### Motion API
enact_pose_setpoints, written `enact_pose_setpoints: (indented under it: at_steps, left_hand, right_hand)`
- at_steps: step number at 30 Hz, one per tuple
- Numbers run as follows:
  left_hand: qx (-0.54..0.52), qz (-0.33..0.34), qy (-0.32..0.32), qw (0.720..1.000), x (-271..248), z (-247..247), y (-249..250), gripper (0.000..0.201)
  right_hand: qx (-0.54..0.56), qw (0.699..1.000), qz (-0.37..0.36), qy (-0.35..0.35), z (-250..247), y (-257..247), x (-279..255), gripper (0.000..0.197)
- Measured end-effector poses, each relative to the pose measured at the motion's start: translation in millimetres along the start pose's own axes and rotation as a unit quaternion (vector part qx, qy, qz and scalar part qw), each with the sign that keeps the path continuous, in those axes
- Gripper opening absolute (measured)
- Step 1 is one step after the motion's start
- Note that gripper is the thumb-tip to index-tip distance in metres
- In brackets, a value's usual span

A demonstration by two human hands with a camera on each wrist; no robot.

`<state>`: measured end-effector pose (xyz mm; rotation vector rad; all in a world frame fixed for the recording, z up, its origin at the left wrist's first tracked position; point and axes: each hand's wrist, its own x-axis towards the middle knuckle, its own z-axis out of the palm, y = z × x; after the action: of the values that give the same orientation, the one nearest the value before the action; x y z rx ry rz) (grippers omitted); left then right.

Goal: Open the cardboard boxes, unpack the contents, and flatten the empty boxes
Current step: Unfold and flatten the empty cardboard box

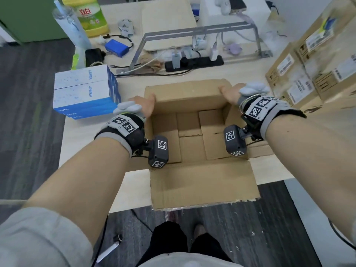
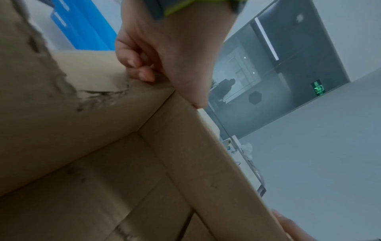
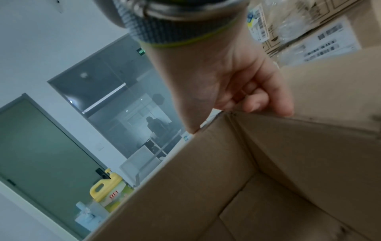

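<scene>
An open brown cardboard box (image 1: 204, 185) stands on the table in front of me; only its bottom flaps show inside. My left hand (image 1: 146, 106) grips the far-left top corner, where the far flap (image 1: 188, 95) stands up. My right hand (image 1: 230, 93) grips the far-right top corner. In the left wrist view the left hand (image 2: 164, 48) has its fingers curled over the box (image 2: 103, 146) edge. In the right wrist view the right hand (image 3: 226, 78) curls its fingers over the box (image 3: 206, 179) rim. The near flap hangs out over the table's front edge.
A stack of white-and-blue Anker boxes (image 1: 84, 93) sits just left of the box. Sealed labelled cartons (image 1: 308, 64) are piled at the right. Behind the box lie a black power strip (image 1: 192, 63) with cables, a metal stand (image 1: 202, 31) and a detergent bottle (image 1: 90, 16).
</scene>
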<state>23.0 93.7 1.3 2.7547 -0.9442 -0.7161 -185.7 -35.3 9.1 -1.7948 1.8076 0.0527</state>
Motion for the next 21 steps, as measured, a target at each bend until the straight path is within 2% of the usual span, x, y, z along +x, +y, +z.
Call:
enact_pose_setpoints:
  at_steps: [2, 6, 8, 10, 14, 17, 21]
  left_hand:
    - [0.001, 0.036, 0.018, 0.999, -7, -8, -1, 0.061]
    - [-0.011, 0.056, 0.061, 0.997, -25, -22, 1, 0.061]
    - [-0.036, 0.066, 0.088, 0.993, -36, -29, 3, 0.06]
    - [-0.046, 0.078, 0.132, 0.987, -47, -35, 7, 0.059]
    - [-0.058, 0.118, 0.219, 0.967, -60, -42, 11, 0.058]
    - [-0.115, 0.121, 0.241, 0.956, -65, -40, 10, 0.057]
    - [-0.098, 0.1, 0.265, 0.954, -70, -30, 3, 0.061]
  right_hand:
    - [-0.013, 0.999, -0.009, 0.036, -12, 5, -5, 0.067]
    - [0.002, 0.995, -0.044, 0.087, -36, 19, -18, 0.073]
    - [0.022, 0.99, -0.073, 0.117, -48, 25, -26, 0.067]
    - [0.037, 0.98, -0.112, 0.16, -56, 28, -35, 0.056]
    - [0.086, 0.957, -0.151, 0.234, -66, 36, -48, 0.066]
    - [0.13, 0.943, -0.179, 0.249, -64, 44, -54, 0.059]
    - [0.127, 0.935, -0.211, 0.255, -50, 56, -49, 0.046]
